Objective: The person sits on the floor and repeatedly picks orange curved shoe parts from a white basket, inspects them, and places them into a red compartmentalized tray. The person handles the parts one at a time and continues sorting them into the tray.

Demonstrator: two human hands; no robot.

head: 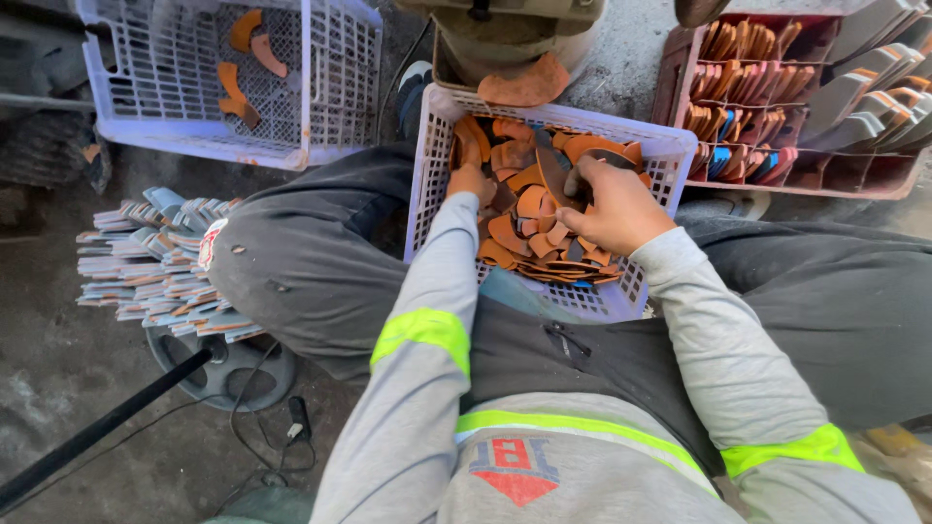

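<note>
Head view is showing the right hand (615,207) closing on a dark leather piece (554,175) over the white crate (641,153) between the knees, while the left hand (471,181) is reaching among brown leather cutouts (529,233), its grip hidden.

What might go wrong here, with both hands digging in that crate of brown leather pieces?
1. The white plastic lattice crate sits between the person's knees rather than on a flat surface, so it may tip and spill the curved brown leather pieces.
2. The right hand grips several pieces at once; some could slip out.
3. The left hand reaches deep into the pile, where edges could scrape its fingers.
</note>
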